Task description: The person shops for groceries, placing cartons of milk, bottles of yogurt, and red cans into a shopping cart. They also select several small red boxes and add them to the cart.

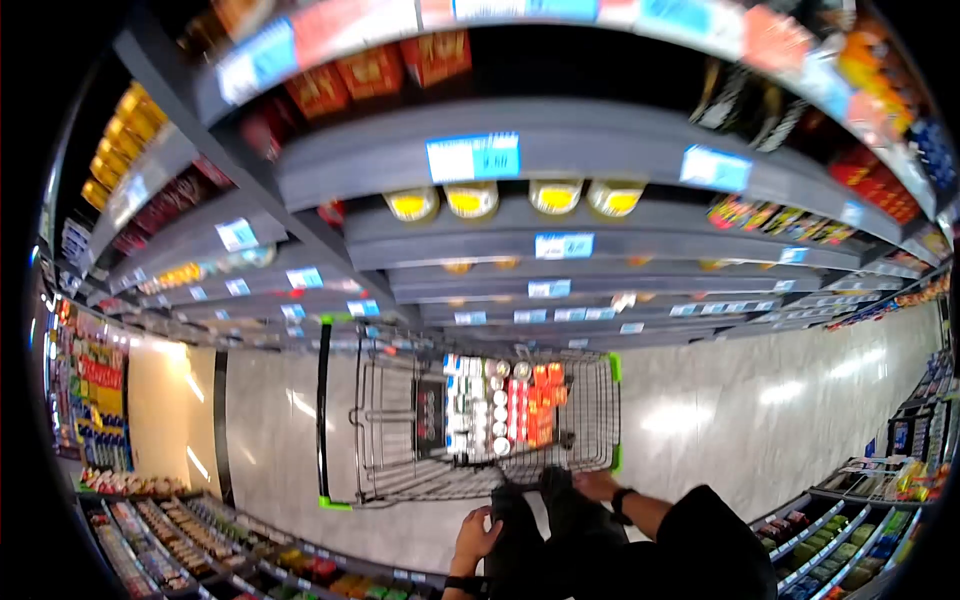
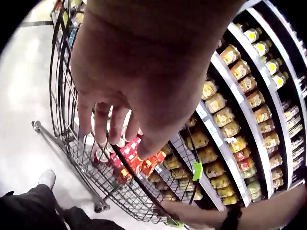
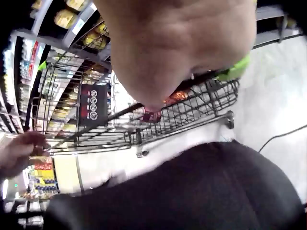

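A wire shopping cart [image 1: 590, 400] with green corners stands in front of the person, packed with white cartons [image 1: 465, 400], cans [image 1: 500, 410] and red and orange packages [image 1: 540, 400]. The right hand [image 1: 597, 487] grips the cart's near side rail close to a green corner, its fingers partly hidden; the right wrist view shows this hand [image 3: 187, 43] over the dark rail. Further along the same side is the left hand [image 1: 475, 537], holding nothing. In the left wrist view, the relaxed fingers of the left hand [image 2: 129, 91] hang down by the rail, above the packages.
Grey shelves [image 1: 600, 120] with jars [image 1: 555, 195] and price tags run along the cart's far side. More stocked shelves [image 1: 180, 540] stand behind the person at lower left, others at lower right [image 1: 830, 540]. Shiny floor [image 1: 700, 420] stretches past the cart's ends.
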The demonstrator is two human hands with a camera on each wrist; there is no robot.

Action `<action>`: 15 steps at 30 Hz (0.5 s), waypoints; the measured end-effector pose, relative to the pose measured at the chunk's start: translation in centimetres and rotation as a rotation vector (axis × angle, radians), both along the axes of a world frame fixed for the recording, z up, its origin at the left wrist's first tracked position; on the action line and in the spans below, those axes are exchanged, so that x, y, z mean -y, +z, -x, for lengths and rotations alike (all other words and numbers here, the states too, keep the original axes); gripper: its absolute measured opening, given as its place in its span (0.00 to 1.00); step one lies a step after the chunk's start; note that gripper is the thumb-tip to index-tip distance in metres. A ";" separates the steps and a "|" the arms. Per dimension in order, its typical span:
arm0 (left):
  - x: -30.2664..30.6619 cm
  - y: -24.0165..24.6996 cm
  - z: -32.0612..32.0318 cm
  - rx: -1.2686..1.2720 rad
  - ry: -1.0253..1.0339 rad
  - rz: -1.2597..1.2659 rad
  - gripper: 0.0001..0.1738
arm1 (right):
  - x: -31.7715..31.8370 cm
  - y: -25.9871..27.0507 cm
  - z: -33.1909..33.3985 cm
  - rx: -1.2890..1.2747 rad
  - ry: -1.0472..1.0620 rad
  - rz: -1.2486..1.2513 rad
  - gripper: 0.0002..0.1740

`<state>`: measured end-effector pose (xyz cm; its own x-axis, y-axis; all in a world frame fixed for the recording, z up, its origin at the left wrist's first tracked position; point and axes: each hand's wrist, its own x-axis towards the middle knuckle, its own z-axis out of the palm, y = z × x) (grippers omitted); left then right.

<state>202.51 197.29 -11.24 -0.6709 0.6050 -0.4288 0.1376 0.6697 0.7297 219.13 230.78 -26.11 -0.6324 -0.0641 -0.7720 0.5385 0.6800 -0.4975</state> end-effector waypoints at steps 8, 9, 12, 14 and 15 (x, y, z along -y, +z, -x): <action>10.3 2.2 15.1 -0.571 0.286 0.030 0.30 | 3.8 7.9 -8.8 0.212 -0.880 0.215 0.32; 11.8 2.5 17.1 -0.664 0.380 0.042 0.32 | 4.8 9.6 -9.8 0.114 -1.051 0.171 0.30; 15.5 4.3 21.9 -0.893 0.542 0.241 0.35 | 7.6 11.3 -14.0 -0.049 -1.479 0.082 0.24; 17.4 4.5 24.2 -0.846 0.651 0.357 0.38 | 10.2 14.7 -16.2 -0.052 -1.620 0.059 0.22; 17.9 4.6 25.1 -0.831 0.642 0.356 0.38 | 12.1 15.8 -17.6 -0.056 -1.737 0.102 0.22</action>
<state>177.43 179.41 -6.61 -0.9751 -0.0264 0.2200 0.0474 0.9451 0.3233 236.69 218.73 -10.33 -0.0359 0.6184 -0.7851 0.5282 -0.6551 -0.5402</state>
